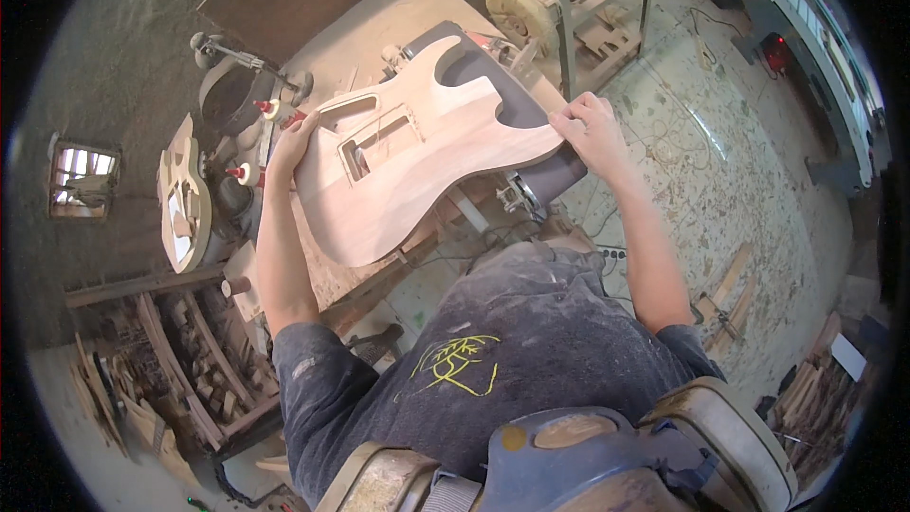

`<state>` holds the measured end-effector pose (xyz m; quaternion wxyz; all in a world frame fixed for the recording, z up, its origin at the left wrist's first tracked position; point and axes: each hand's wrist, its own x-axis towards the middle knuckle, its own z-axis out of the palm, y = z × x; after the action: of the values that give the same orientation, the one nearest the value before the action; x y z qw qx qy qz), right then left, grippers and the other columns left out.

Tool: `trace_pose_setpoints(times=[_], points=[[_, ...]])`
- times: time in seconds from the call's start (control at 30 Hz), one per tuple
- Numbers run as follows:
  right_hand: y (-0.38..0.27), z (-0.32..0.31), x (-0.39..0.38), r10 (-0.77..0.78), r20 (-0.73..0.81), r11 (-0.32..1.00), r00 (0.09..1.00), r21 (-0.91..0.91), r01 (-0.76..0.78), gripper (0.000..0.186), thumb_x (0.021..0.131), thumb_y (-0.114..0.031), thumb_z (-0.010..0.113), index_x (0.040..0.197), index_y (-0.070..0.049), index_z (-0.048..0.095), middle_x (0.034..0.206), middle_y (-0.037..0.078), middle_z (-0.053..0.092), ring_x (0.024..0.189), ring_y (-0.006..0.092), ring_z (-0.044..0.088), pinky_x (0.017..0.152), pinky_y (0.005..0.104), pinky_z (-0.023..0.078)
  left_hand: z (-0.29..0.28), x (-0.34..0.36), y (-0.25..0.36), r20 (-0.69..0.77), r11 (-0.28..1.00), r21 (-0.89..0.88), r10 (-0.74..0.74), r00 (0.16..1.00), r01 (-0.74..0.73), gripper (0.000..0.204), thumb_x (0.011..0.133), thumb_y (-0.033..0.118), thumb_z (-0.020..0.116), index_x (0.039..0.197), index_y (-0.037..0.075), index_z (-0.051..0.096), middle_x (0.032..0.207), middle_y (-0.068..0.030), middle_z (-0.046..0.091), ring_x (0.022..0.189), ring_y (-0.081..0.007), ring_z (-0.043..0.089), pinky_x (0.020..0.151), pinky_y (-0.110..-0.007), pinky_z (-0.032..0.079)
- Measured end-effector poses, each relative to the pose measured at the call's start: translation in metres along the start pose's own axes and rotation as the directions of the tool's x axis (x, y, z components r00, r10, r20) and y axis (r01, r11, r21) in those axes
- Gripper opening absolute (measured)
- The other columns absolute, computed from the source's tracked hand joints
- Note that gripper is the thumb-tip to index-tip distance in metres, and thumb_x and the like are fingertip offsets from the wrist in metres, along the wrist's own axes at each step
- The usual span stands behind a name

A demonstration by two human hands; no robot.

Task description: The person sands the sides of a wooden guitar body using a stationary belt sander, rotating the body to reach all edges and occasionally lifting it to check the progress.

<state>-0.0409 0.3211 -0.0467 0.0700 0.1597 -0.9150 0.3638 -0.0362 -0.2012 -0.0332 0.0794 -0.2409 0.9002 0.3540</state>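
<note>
A pale, unfinished electric guitar body (427, 166) with cut-out cavities is held up in front of me, face tilted toward me. My left hand (292, 144) is closed on its left edge, beside the cavities. At the other side, my right hand (590, 131) is closed on the tip of the horn. Beneath the body lies a belt sander with a dark grey belt (559, 176), which shows past the right edge and between the horns. Whether the wood touches the belt cannot be seen. The fingertips under the body are hidden.
The sander stands on a dusty wooden bench (403, 9). White glue bottles (248, 174) with red tips stand left. Another guitar body (190, 204) is against the wall. A crate (213, 431) holds wood scraps. A wooden frame (569, 24) stands far right; cables cross the floor.
</note>
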Motion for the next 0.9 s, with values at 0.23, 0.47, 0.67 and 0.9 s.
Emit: trace_pose_setpoints(times=[0.23, 0.47, 0.67, 0.9], points=[[0.005, -0.009, 0.004, 0.047, -0.004, 0.999, 0.999, -0.005, -0.047, 0.034, 0.088, -0.038, 0.067, 0.091, -0.005, 0.073, 0.101, 0.012, 0.064, 0.103, 0.0346, 0.055, 0.093, 0.0437, 0.044, 0.008, 0.006, -0.007, -0.054, 0.995, 0.03, 0.101, 0.993, -0.099, 0.07, 0.093, 0.06, 0.053, 0.125, -0.001, 0.065, 0.115, -0.0159, 0.069, 0.104, -0.0228, 0.064, 0.092, -0.035, 0.046], [0.003, 0.001, 0.005, 0.0, 0.01, 0.999, 1.0, -0.036, 0.001, 0.036, 0.088, -0.04, 0.066, 0.091, -0.005, 0.074, 0.1, 0.013, 0.063, 0.103, 0.0351, 0.055, 0.091, 0.0445, 0.044, 0.006, 0.0, -0.012, -0.043, 0.997, -0.08, 0.002, 0.999, -0.005, 0.069, 0.094, 0.06, 0.052, 0.126, -0.001, 0.064, 0.119, -0.018, 0.067, 0.106, -0.0246, 0.064, 0.094, -0.035, 0.046], [-0.001, 0.006, 0.009, 0.009, 0.024, 0.999, 1.0, 0.044, -0.01, 0.038, 0.088, -0.04, 0.065, 0.091, -0.003, 0.073, 0.099, 0.017, 0.063, 0.098, 0.0369, 0.057, 0.088, 0.0449, 0.046, 0.006, 0.0, -0.025, -0.101, 0.999, -0.038, 0.025, 0.995, -0.029, 0.067, 0.096, 0.057, 0.049, 0.126, -0.001, 0.064, 0.119, -0.0212, 0.067, 0.106, -0.0282, 0.065, 0.094, -0.036, 0.046], [0.061, -0.008, 0.021, 0.182, 0.051, 0.918, 0.982, 0.35, -0.188, 0.031, 0.093, -0.029, 0.066, 0.094, 0.002, 0.065, 0.084, 0.01, 0.062, 0.077, 0.0149, 0.058, 0.075, 0.0294, 0.048, 0.035, -0.005, 0.036, -0.043, 0.998, 0.057, 0.021, 0.999, -0.018, 0.067, 0.096, 0.057, 0.049, 0.131, 0.001, 0.061, 0.123, -0.021, 0.066, 0.11, -0.0295, 0.064, 0.096, -0.037, 0.046]])
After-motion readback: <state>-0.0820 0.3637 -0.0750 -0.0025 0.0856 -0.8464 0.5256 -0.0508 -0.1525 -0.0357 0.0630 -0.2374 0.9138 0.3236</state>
